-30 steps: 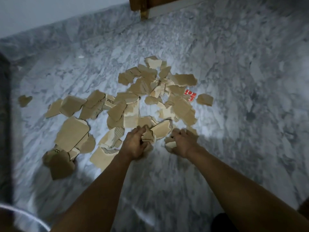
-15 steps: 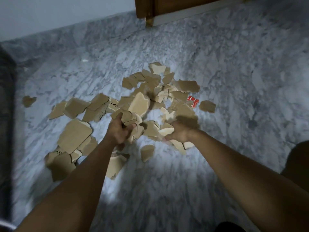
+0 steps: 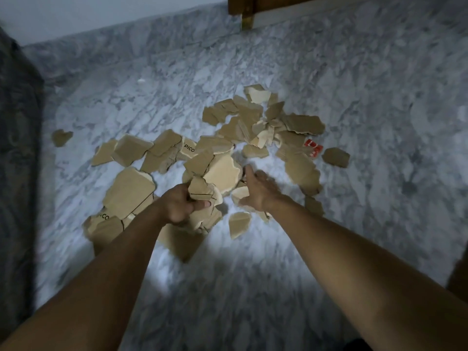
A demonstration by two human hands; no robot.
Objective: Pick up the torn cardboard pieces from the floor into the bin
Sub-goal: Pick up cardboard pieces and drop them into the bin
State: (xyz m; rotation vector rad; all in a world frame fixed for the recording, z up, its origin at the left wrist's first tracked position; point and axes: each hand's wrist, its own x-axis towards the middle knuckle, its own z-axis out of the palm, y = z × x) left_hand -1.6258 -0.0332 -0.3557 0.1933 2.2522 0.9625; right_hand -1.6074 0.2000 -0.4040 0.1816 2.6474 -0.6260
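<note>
Several torn brown cardboard pieces [image 3: 255, 122] lie scattered on the grey marble floor [image 3: 379, 97]. My left hand [image 3: 181, 206] grips a bunch of cardboard pieces [image 3: 217, 173] raised a little above the floor. My right hand [image 3: 258, 191] is just right of that bunch, its fingers stretched out against it, with a small piece [image 3: 239, 192] under its palm by the thumb. One loose piece [image 3: 239, 224] lies on the floor below both hands. A larger piece [image 3: 129, 188] lies left of my left forearm. The bin is out of view.
A stray piece [image 3: 61, 137] lies far left, another [image 3: 335, 157] far right next to a red-printed scrap [image 3: 313, 148]. A dark patterned mass [image 3: 17, 148] fills the left edge. A wooden frame [image 3: 243, 8] stands at the top by the white wall [image 3: 101, 13].
My left hand gathered a bunch of pieces and lifted it off the floor. My right hand opened and moved up against the bunch, and a few pieces dropped below the hands.
</note>
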